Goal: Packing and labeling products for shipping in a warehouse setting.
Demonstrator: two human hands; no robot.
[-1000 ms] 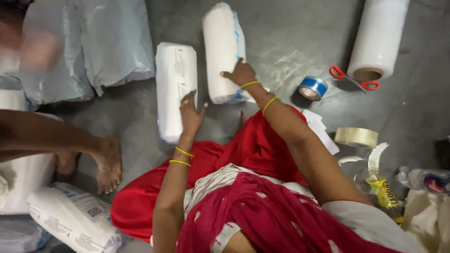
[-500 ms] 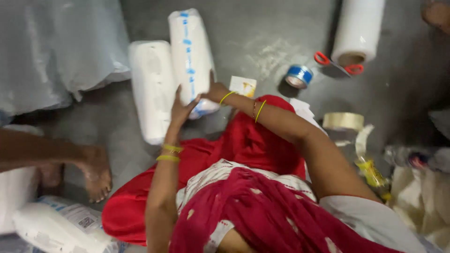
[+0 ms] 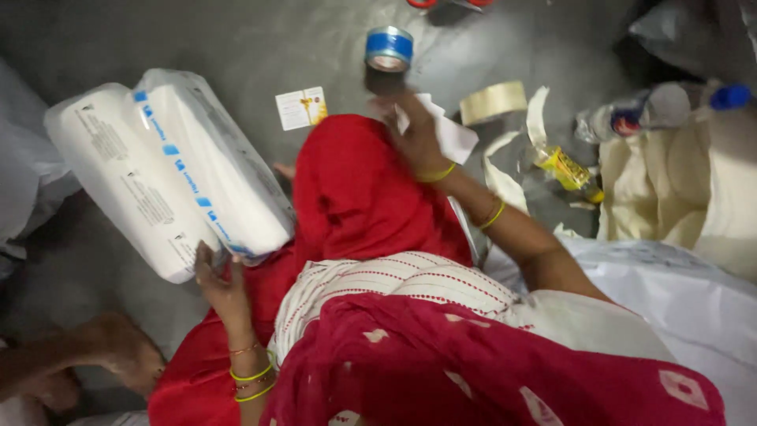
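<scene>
Two white plastic-wrapped packs (image 3: pixel 118 177) (image 3: pixel 217 170) with blue markings lie side by side on the grey floor, left of my red-draped knee. My left hand (image 3: pixel 222 285) is at their near ends, fingers spread and touching the wrapping. My right hand (image 3: pixel 414 130) reaches forward over a white paper slip (image 3: pixel 457 140), blurred, fingers apart, nothing seen in it. A blue tape roll (image 3: pixel 389 49) stands just beyond it, with a beige tape roll (image 3: pixel 493 101) to its right.
A small printed card (image 3: pixel 301 108) lies by the packs. To the right are a yellow wrapper (image 3: pixel 568 168), a plastic bottle (image 3: pixel 654 113) and a cream bag (image 3: pixel 670 185). Red-handled scissors (image 3: pixel 426 3) show at the top edge. Another person's foot (image 3: pixel 118 355) is at bottom left.
The two packs now lie pressed together and nearer to me. My right hand left the pack and swung right toward the tape rolls. My left hand slid to the packs' near ends.
</scene>
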